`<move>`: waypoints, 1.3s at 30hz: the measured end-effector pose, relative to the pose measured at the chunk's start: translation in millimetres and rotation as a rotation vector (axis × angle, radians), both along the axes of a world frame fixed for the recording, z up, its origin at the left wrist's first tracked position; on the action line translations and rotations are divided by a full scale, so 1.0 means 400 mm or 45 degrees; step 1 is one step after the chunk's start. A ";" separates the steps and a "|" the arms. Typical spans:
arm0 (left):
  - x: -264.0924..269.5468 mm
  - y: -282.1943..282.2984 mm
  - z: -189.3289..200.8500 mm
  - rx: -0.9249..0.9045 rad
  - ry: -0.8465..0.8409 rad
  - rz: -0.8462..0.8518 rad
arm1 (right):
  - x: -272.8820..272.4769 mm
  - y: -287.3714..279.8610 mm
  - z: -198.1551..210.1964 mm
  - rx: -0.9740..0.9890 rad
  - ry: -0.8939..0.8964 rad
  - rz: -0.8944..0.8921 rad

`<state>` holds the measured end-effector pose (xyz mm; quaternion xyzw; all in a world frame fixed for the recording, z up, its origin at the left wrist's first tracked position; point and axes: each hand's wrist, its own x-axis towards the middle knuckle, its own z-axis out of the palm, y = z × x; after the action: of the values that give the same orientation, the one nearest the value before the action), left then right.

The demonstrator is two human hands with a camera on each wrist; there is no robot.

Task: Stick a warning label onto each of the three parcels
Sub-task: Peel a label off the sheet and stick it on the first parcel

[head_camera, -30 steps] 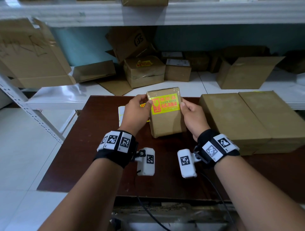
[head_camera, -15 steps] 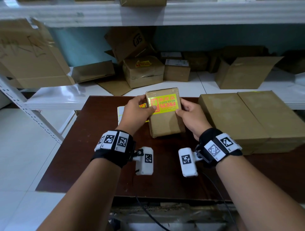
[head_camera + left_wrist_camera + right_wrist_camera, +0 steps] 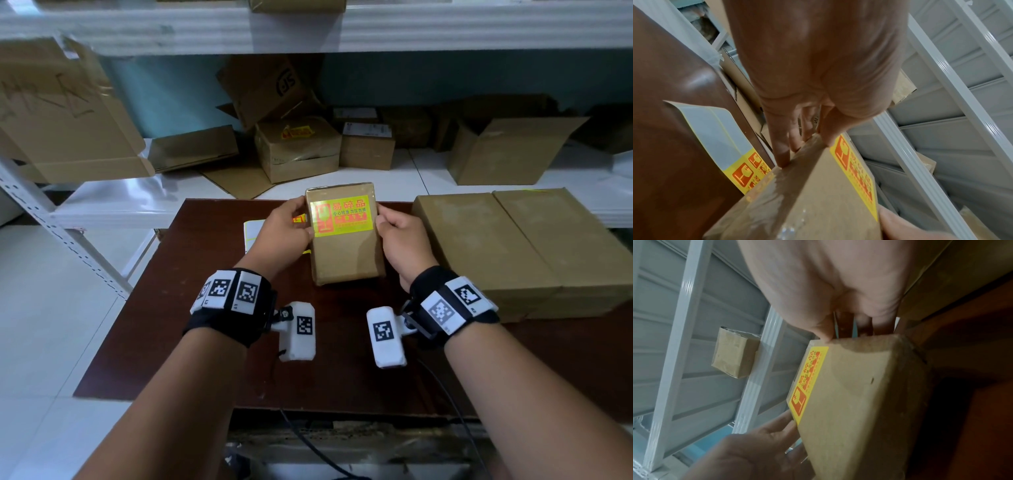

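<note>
The left hand (image 3: 283,230) is gripping the left edge of the small parcel (image 3: 346,253), thumb lying on the front beside the label and fingers (image 3: 784,146) curling behind. The right hand (image 3: 401,236) is clasping the right edge the same way, its thumb at the top right corner. Between them the parcel is being held tilted up, its far end raised above the brown table (image 3: 191,325) and its near end looking as if it is resting on or just over the tabletop; which, I cannot tell.

The yellow warning label (image 3: 341,216) is lying flat across the upper part of the parcel's front. Judging by how easily two hands are tipping it, the parcel is probably light; it is a stiff cardboard box wrapped in clear tape, so its faces are likely a little slick, and holding it by the opposite long edges looks like the safest grip.

Just behind the left hand, the label sheet (image 3: 254,233) is lying on the table with labels left on it. Two larger parcels (image 3: 513,246) are sitting side by side at the right, showing no label on their tops.

Compared with a second ago, both thumbs are now sitting off the label's ends, and the parcel is standing a little straighter.
</note>
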<state>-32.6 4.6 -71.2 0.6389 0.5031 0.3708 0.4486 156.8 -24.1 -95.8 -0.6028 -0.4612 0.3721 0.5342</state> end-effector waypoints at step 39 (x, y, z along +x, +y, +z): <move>0.027 0.003 -0.023 0.121 0.057 0.180 | -0.030 -0.003 -0.014 0.014 -0.191 -0.109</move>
<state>-21.8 5.9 -80.3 0.6303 0.5388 0.4107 0.3792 144.8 -25.3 -101.5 -0.6453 -0.4757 0.3003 0.5168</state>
